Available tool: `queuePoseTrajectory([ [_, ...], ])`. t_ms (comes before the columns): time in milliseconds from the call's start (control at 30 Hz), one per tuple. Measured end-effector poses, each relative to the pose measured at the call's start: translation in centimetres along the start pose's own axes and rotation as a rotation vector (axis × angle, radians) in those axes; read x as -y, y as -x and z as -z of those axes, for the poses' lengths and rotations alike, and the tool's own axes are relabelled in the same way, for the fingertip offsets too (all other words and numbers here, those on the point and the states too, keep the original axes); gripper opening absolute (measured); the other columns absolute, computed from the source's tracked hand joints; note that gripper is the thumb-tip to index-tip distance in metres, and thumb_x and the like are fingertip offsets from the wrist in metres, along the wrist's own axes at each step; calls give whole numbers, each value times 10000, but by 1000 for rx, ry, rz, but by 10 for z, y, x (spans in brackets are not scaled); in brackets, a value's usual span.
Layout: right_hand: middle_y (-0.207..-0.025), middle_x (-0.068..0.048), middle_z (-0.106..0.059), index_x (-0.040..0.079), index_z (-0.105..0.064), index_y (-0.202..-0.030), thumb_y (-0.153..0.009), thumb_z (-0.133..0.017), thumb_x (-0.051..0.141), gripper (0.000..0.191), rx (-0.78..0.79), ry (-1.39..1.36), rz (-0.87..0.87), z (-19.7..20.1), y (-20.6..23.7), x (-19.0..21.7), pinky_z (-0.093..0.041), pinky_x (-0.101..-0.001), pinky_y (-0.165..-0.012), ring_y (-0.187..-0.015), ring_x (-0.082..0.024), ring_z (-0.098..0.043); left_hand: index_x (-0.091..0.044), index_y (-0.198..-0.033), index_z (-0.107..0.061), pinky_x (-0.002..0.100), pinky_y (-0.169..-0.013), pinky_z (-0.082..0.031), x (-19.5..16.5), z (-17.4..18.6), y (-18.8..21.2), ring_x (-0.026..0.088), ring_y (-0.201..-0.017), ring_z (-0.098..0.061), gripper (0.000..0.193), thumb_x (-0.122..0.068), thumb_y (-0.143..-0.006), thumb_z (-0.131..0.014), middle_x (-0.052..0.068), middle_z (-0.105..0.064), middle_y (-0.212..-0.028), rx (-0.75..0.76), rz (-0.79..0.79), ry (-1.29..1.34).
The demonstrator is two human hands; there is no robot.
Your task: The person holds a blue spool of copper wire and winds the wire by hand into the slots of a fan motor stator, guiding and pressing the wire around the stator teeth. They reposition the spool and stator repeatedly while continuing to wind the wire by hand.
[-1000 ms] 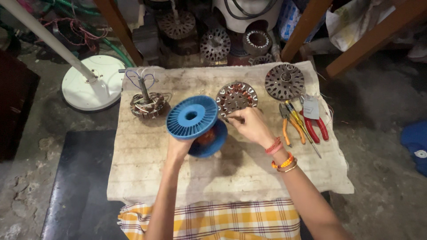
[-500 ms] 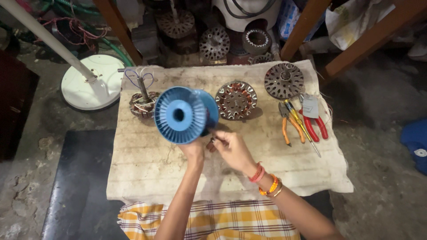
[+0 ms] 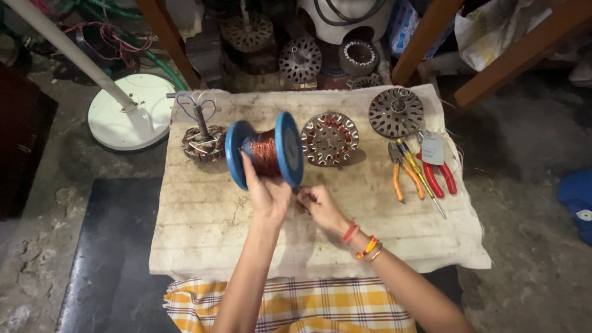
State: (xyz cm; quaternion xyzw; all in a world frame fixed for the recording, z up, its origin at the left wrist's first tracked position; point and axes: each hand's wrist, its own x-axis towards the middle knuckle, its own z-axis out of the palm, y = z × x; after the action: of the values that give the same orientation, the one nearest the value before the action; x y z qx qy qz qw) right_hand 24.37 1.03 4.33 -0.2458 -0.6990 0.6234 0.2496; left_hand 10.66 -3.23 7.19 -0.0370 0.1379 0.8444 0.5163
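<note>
The left hand (image 3: 266, 192) grips a blue plastic spool of copper winding wire (image 3: 265, 151) from below, its fingers clenched around the wound core so that the spool stands on edge above the cloth-covered desk (image 3: 203, 234), with one flange to each side. Just beside it the right hand (image 3: 317, 203) hovers low over the cloth, its fingers pinched together near the spool's lower right flange; whether they have a loose wire end between them is too fine to tell. Judging from this, the step in hand is finding or drawing off the free end of the wire, and the next move calls for a steady hold on the spool while the thin strand is pulled clear without kinking. Behind the spool lie a wound stator with a shaft and loose leads (image 3: 202, 140) on the left and a bare copper-toned stator core (image 3: 329, 139) on the right, with a dark slotted rotor disc (image 3: 396, 112) farther right. Orange-handled pliers (image 3: 399, 176), a screwdriver (image 3: 420, 179) and red-handled pliers (image 3: 439, 176) lie near the right edge.
</note>
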Motion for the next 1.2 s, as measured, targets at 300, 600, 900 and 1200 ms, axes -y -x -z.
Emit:
queuePoseTrajectory([
  [300,-751,-162,-665,-13,-674,-865,-1003,-631,125,200,5,527,182,48,-21,11,-489,-386,-618,-690,-285,-603,-86,-1413,-523,411,-1013,-532,-21,18,0,227,-1128,-658,695,-529,-892,-648,99,-654,-1288,-58,158,-479],
  [600,-763,-187,-701,104,-773,-1004,-924,-627,202,194,-69,967,103,67,-21,63,-534,-485,-623,-679,-393,-681,-4,-1211,-701,331,-965,-543,-37,35,-3,181,-1076,-702,506,-265,-797,-829,105,-754,-1183,104,-191,-1287],
  [900,-794,-205,-722,87,-787,-1050,-917,-642,177,216,-125,969,129,65,-4,82,-550,-471,-655,-702,-378,-706,-22,-1136,-729,338,-884,-580,-49,8,17,181,-992,-740,530,-266,-699,-903,97,-779,-1100,71,-405,-1539],
  [1200,-803,-196,-728,93,-792,-1059,-914,-672,200,216,-167,1052,141,61,12,94,-558,-469,-697,-737,-365,-706,-29,-1132,-736,351,-877,-578,-53,16,14,214,-985,-747,477,-239,-730,-884,125,-781,-1087,0,-614,-1564],
])
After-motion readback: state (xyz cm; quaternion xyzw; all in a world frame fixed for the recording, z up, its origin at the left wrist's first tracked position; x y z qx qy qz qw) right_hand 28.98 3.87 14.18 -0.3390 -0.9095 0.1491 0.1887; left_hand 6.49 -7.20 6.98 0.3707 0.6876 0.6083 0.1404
